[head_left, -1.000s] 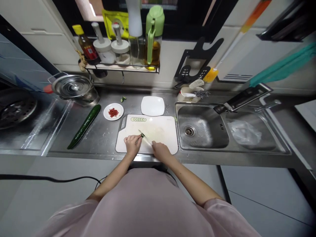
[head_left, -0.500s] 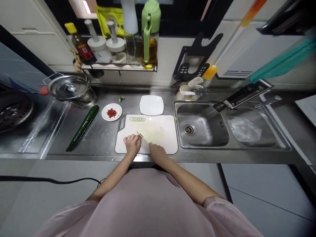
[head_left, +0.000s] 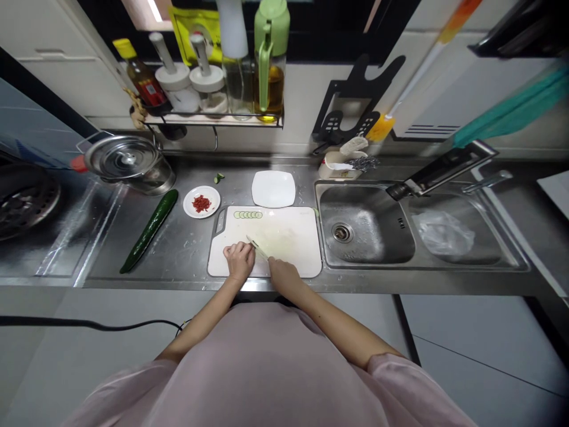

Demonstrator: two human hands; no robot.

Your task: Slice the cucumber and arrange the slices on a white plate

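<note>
My right hand (head_left: pixel 284 275) is wrapped round the handle of a knife (head_left: pixel 260 248), its blade slanting up and left over the white cutting board (head_left: pixel 293 243). At the blade's left side, my left hand (head_left: pixel 240 260) rests on the board with its fingers curled. Whatever lies under those fingers is hidden. A short row of thin cucumber slices (head_left: pixel 248 215) lies along the board's upper left. Just behind the board is a white square plate (head_left: pixel 273 189). To the left, a small round plate (head_left: pixel 189 207) holds chopped red pieces (head_left: pixel 201 203).
A whole cucumber (head_left: pixel 149 231) lies on the counter at left, near a lidded steel pot (head_left: pixel 155 178). Small green scraps (head_left: pixel 218 178) sit behind the round plate. A double sink (head_left: pixel 367 228) is at right. Bottles and jars stand on a rack (head_left: pixel 213 120) above the counter.
Both hands and the knife keep almost the same place on the board. The whole view has shifted very slightly.
</note>
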